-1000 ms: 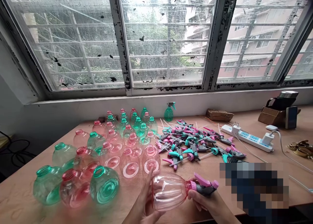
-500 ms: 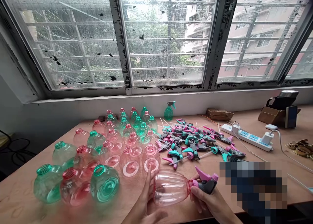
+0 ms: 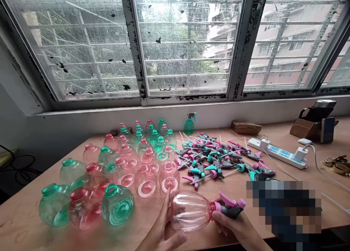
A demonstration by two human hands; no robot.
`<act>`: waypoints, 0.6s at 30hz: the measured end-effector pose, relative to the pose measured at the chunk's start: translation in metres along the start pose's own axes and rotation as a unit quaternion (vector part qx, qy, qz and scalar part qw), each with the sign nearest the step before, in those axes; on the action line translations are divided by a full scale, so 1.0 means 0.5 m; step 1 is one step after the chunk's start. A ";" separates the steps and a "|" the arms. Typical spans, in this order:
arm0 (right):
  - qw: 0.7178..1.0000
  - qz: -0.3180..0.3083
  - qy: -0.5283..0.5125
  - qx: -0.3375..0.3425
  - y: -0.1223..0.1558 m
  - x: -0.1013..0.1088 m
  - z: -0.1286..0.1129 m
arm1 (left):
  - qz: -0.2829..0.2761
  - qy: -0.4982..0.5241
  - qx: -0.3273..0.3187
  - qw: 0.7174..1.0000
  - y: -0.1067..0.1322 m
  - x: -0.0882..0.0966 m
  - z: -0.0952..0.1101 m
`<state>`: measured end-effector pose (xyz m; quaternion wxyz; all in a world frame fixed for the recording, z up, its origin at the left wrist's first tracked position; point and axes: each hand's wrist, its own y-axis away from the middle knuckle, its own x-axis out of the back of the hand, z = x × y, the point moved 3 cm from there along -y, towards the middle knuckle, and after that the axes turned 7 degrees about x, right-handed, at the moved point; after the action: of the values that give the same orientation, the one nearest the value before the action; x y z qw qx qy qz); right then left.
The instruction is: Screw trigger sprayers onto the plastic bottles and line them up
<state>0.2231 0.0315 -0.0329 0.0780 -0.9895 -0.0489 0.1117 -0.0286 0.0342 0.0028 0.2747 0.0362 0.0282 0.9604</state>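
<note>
A clear pink spray bottle (image 3: 190, 211) lies on its side between my hands, its base to the left. A pink and dark grey trigger sprayer (image 3: 232, 204) sits on its neck. My left hand (image 3: 164, 225) cups the base, with the index finger up along it and the thumb below; its other fingers are partly hidden. My right hand (image 3: 231, 223) has thumb and fingers closed round the pink collar (image 3: 215, 207). To the left stand several open pink and green bottles (image 3: 117, 205). Beyond the held bottle is a heap of loose trigger sprayers (image 3: 210, 154).
A green spray bottle (image 3: 189, 125) with its sprayer on stands by the wall. At the right are a white power strip (image 3: 283, 155) with cables, a cardboard box (image 3: 303, 130), a phone (image 3: 327, 130) and a brown packet (image 3: 246, 127). A pixelated patch covers the front right.
The bottle stays in nearly the same place between my hands. My left thumb and right fingers have shifted slightly.
</note>
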 end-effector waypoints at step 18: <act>1.000 0.003 0.019 0.007 0.000 0.000 0.006 | -0.004 0.022 0.019 1.000 -0.003 0.008 -0.017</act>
<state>0.2224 0.0322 -0.0358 0.0851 -0.9910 -0.0432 0.0938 -0.0321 0.0373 -0.0057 0.2772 0.0197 0.0526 0.9592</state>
